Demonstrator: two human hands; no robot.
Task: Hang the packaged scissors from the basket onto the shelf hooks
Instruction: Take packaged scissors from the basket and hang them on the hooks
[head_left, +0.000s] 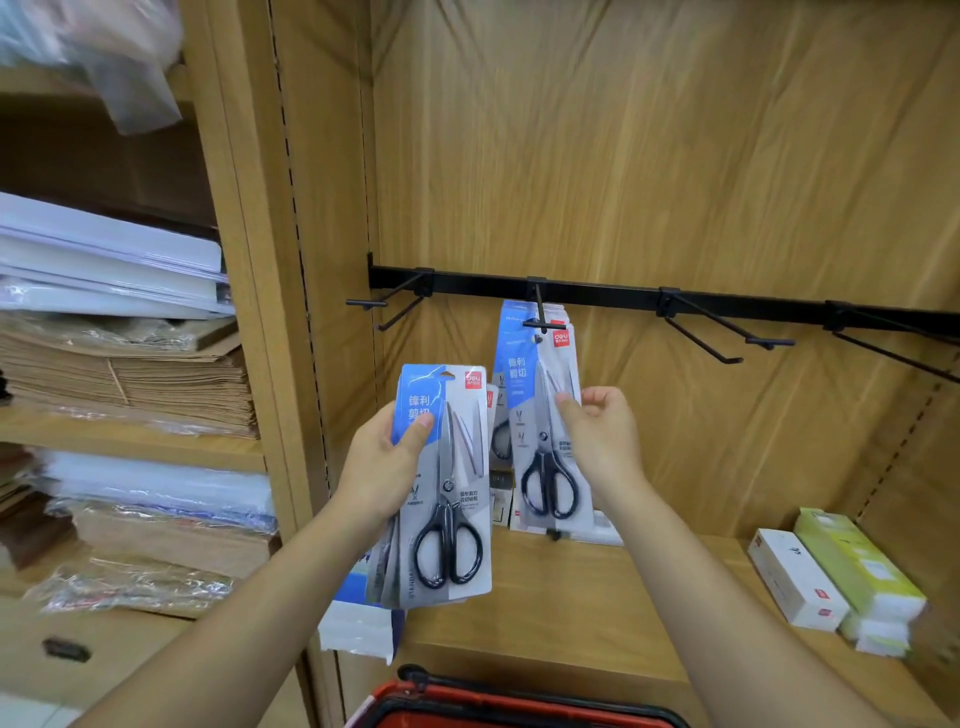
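landmark: black metal rail (597, 296) fixed across the back panel of the wooden shelf unit.
middle hook (540, 312): black wire hook at the rail's centre; it carries a hanging bunch of blue-and-grey carded packs of black-handled scissors (545, 415), which reach down to the wooden shelf board (571, 597) under the rail.
other hooks: black wire prongs stick out from the rail's left end (395, 304) and right of its centre (727, 332).
left hand (384, 462): below the rail, left of the hanging bunch; it grips a stack of the same scissor packs (447, 483) upright, thumb pressed on the blue front, the other fingers hidden behind the card.
right hand (597, 431): below the rail, at the right edge of the hanging bunch; the thumb tip lies on the front pack and the fingers are loosely curled beside it; whether they pinch the card i cannot tell.
red plastic basket with black rim (519, 712): far below the rail at the bottom edge; its contents are out of view.
boxes: a white carton (800, 582) and a yellow-green one (857, 566) lie on the board below the rail's right end.
side shelves: left of the rail, past the upright, lie stacks of white sheets (109, 260) and brown paper (130, 374).
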